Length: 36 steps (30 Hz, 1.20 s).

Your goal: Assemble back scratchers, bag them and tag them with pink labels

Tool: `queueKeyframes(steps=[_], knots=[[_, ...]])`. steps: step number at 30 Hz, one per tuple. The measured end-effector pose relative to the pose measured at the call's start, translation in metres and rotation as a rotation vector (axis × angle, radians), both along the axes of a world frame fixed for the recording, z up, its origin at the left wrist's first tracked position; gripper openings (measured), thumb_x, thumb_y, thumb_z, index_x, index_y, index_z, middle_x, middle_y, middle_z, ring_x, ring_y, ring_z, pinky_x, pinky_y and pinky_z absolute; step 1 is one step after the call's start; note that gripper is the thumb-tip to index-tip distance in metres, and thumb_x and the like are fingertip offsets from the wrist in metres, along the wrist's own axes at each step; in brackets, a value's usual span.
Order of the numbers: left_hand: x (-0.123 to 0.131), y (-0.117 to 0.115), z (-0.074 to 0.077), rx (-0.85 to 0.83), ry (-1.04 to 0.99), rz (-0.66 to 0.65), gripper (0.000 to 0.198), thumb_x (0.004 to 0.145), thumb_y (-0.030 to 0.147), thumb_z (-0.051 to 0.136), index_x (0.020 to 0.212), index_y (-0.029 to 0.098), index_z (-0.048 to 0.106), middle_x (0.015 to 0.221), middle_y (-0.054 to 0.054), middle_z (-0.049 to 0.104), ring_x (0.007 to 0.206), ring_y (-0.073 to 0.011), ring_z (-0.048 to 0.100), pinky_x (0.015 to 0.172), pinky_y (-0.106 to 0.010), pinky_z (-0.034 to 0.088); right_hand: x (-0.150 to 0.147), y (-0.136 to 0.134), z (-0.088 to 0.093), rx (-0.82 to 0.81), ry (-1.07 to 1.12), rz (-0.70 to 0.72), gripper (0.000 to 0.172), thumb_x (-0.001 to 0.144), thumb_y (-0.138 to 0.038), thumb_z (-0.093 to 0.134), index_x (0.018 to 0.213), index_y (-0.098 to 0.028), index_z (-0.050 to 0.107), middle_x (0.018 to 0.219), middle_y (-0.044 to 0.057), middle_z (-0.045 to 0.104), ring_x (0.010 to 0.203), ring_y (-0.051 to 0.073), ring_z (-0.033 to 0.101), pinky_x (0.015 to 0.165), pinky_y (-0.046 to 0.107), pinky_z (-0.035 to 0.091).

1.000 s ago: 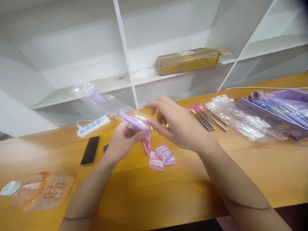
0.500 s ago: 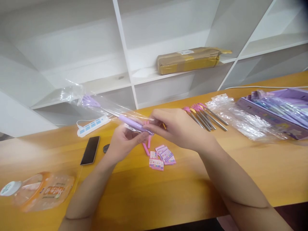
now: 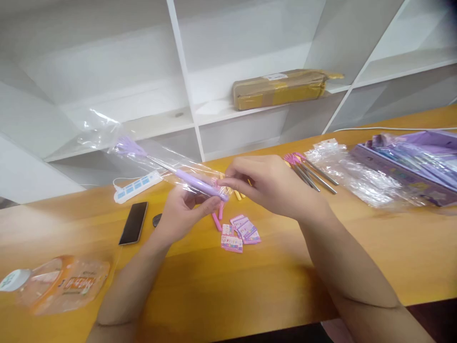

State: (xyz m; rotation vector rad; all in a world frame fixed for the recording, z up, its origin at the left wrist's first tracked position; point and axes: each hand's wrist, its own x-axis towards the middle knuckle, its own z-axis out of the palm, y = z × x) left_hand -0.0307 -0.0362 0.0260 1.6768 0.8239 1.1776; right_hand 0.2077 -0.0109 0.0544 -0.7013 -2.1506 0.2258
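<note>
My left hand (image 3: 180, 214) grips the handle end of a purple hand-shaped back scratcher (image 3: 171, 169) that lies inside a long clear plastic sleeve (image 3: 107, 136). The sleeve sticks up and to the left. My right hand (image 3: 271, 186) pinches the near end of the same sleeve and handle at its tip. Both hands hover above the wooden table (image 3: 250, 281). Just below them lie small pink sticker cards (image 3: 240, 233) and two pink sticks (image 3: 217, 216).
A white power strip (image 3: 137, 186) and a black phone (image 3: 134, 229) lie to the left. A plastic bottle (image 3: 53, 286) lies at the near left. Metal-handled scratchers (image 3: 310, 171), crumpled plastic (image 3: 353, 178) and a purple box (image 3: 410, 164) sit right. A brown parcel (image 3: 282, 88) rests on the shelf.
My right hand closed from spread fingers to a pinch on the sleeve's near end. The sleeve's far end swung further left and lower.
</note>
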Motion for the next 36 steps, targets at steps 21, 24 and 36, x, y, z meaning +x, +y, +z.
queueKeyframes(steps=[21, 24, 36], knots=[[-0.008, -0.013, -0.008, -0.085, 0.162, -0.261, 0.065, 0.09, 0.027, 0.089, 0.15, 0.023, 0.064, 0.111, -0.008, 0.083, 0.105, -0.0245, 0.08, 0.103, -0.043, 0.064, -0.035, 0.006, -0.01, -1.031, 0.819, 1.024, 0.095, 0.103, -0.087, 0.02, 0.17, -0.024, 0.043, 0.171, 0.011, 0.05, 0.164, 0.028, 0.04, 0.131, 0.051, 0.041], [-0.008, -0.012, -0.008, -0.067, 0.167, -0.238, 0.061, 0.089, 0.027, 0.089, 0.146, 0.024, 0.068, 0.109, -0.006, 0.081, 0.1, -0.0217, 0.078, 0.098, -0.039, 0.064, -0.039, 0.001, -0.009, -1.082, 0.815, 0.993, 0.099, 0.102, -0.089, 0.017, 0.174, -0.024, 0.036, 0.172, 0.01, 0.049, 0.165, 0.029, 0.038, 0.131, 0.054, 0.04], [-0.011, -0.011, -0.006, -0.057, 0.188, -0.176, 0.062, 0.09, 0.031, 0.089, 0.147, 0.024, 0.067, 0.106, -0.006, 0.08, 0.096, -0.0214, 0.078, 0.097, -0.04, 0.063, -0.036, 0.001, -0.008, -1.107, 0.838, 0.997, 0.102, 0.102, -0.09, 0.017, 0.174, -0.021, 0.038, 0.176, 0.013, 0.043, 0.163, 0.031, 0.042, 0.133, 0.054, 0.035]])
